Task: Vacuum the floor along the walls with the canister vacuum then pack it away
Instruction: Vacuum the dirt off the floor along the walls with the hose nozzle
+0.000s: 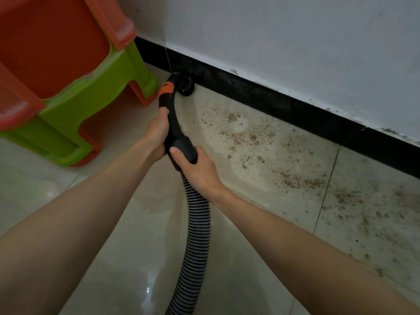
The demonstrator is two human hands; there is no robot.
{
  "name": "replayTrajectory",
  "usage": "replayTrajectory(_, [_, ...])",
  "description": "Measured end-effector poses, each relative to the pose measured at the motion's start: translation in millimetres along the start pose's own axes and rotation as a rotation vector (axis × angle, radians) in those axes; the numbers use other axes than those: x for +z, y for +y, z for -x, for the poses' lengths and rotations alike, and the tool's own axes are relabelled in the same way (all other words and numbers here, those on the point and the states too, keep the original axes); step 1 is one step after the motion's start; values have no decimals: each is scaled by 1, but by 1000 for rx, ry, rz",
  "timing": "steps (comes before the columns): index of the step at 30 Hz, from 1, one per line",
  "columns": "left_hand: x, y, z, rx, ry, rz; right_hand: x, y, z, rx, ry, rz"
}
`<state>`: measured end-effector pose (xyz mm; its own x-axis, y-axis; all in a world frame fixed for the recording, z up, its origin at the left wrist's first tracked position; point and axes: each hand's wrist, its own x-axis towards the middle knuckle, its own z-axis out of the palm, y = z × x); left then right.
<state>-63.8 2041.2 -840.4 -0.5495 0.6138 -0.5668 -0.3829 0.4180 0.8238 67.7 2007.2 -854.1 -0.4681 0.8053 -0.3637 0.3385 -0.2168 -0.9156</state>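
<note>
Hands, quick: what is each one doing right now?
Left hand: grips the vacuum handle.
Right hand: grips the hose cuff, just above the ribbed hose.

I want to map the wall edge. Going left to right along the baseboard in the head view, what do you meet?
Stacked orange and green plastic stools → black round vacuum nozzle → scattered brown debris on the pale floor tiles.
</note>
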Motion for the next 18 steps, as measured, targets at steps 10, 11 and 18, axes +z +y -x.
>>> replayTrajectory(10, [41,-10,27,-118,-145,0,-40,11,28,113,123,87])
replayTrajectory(11, [42,-8,33,-150,-167,7,-41,8,31,132,130,101])
replayTrajectory(18, [50,9,65,-270,-272,12,-64,-14,50,158,127,308])
